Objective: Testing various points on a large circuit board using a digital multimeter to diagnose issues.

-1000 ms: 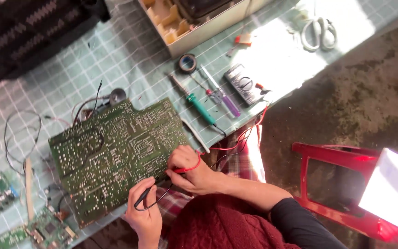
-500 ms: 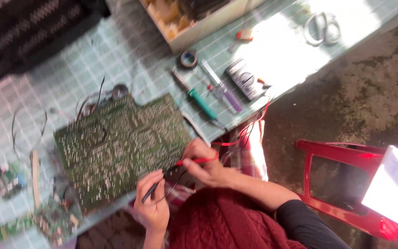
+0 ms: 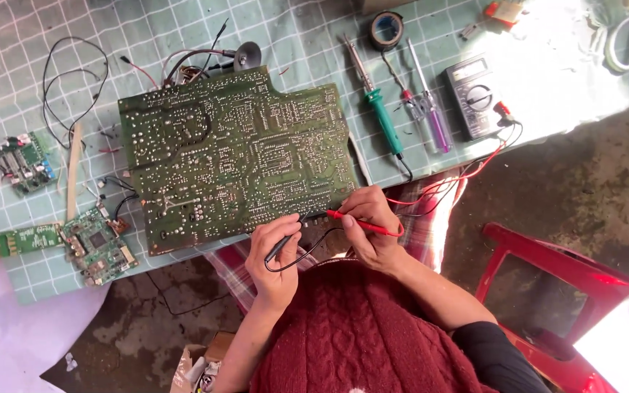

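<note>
Left hand [image 3: 274,255] pinching black probe [image 3: 279,246], right hand [image 3: 371,225] gripping red probe [image 3: 362,224], tips seemingly on circuit board [image 3: 234,156]

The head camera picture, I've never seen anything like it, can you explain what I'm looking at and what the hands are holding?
This is a view from a camera worn on a person's head, looking down at their own two hands. The left hand holds a black probe, the right hand a red probe; both tips sit at the near edge of a large green circuit board. It lies solder side up on a checked table cover. Beside it lie a grey multimeter, a green-handled soldering iron, screwdrivers, a tape roll and smaller boards.
</note>
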